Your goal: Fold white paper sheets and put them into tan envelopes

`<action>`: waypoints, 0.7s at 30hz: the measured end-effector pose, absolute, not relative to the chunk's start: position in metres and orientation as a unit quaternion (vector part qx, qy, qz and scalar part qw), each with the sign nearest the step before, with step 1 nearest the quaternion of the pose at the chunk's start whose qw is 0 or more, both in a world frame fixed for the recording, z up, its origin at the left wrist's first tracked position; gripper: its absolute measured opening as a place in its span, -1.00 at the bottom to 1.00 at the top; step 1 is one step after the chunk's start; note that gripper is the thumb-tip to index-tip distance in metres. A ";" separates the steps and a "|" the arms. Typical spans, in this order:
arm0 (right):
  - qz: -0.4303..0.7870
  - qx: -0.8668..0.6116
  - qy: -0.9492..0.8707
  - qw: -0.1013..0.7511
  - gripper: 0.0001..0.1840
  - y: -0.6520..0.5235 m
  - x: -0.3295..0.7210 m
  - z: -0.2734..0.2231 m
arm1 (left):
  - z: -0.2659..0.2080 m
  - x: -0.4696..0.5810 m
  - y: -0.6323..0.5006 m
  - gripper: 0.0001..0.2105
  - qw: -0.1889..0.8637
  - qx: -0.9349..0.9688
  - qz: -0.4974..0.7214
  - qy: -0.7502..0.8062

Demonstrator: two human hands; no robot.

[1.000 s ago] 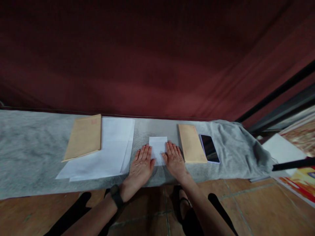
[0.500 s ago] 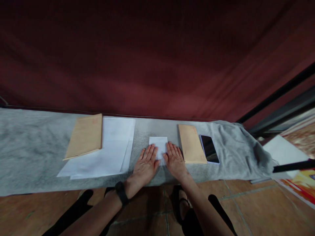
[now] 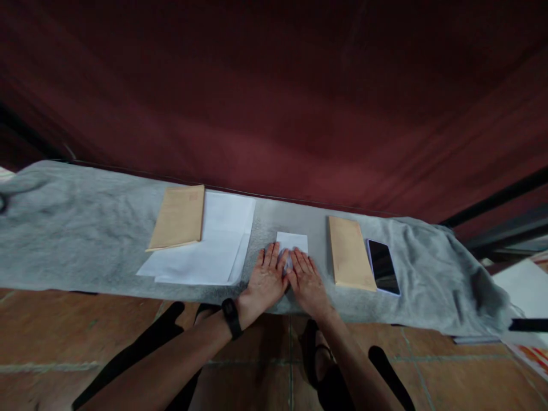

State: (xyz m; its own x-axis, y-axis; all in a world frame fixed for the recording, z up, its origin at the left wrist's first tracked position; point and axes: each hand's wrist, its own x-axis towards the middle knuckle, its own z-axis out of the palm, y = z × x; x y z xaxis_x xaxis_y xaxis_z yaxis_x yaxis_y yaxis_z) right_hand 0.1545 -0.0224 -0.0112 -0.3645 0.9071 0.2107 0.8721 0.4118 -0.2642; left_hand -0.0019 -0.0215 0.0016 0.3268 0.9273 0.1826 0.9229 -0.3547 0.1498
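Observation:
A small folded white paper (image 3: pixel 292 239) lies flat on the grey cloth, its lower part covered by my hands. My left hand (image 3: pixel 266 278) rests on its left side with the fingers stretched out, a black watch on the wrist. My right hand (image 3: pixel 306 281) presses on the right side, fingers extended too. Both hands lie close together, thumbs nearly touching over the paper. Left of them, large white paper sheets (image 3: pixel 218 251) are partly under a brown envelope pile (image 3: pixel 180 214). To the right lies another brown envelope (image 3: pixel 350 251).
A phone (image 3: pixel 383 266) with a dark screen lies beside the right envelope. The grey cloth (image 3: pixel 85 228) drapes over a long narrow bench. A dark red curtain (image 3: pixel 274 114) rises behind it. Below is a tiled floor (image 3: pixel 107 331); dark bars stand at the far right.
The view has turned, so the bench appears shifted right and tilted. My hands have come closer together over the small paper, still flat on it.

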 end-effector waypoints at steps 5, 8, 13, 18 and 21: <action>0.015 -0.553 -0.819 0.150 -0.40 -0.024 0.160 -0.015 | 0.001 -0.001 -0.021 -0.43 0.011 0.809 0.116 0.576; -0.012 -0.570 -0.808 0.149 -0.40 -0.023 0.165 -0.017 | 0.002 -0.002 -0.021 -0.40 0.007 0.799 0.116 0.590; -0.046 -0.588 -0.795 0.142 -0.38 -0.022 0.169 -0.020 | 0.001 -0.006 -0.020 -0.37 -0.012 0.793 0.125 0.596; -0.064 -0.598 -0.784 0.153 -0.36 -0.023 0.172 -0.022 | 0.000 -0.008 -0.021 -0.39 -0.011 0.791 0.134 0.597; -0.060 -0.601 -0.781 0.159 -0.36 -0.023 0.174 -0.023 | 0.002 -0.008 -0.020 -0.43 0.014 0.795 0.129 0.592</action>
State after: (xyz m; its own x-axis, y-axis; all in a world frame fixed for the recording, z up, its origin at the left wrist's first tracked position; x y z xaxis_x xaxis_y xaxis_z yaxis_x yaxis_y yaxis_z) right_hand 0.1735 -0.0226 -0.0228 -0.2268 0.9200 0.3195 0.9578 0.2701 -0.0979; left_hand -0.0079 -0.0195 0.0021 0.2650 0.9455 0.1889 0.9382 -0.2981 0.1759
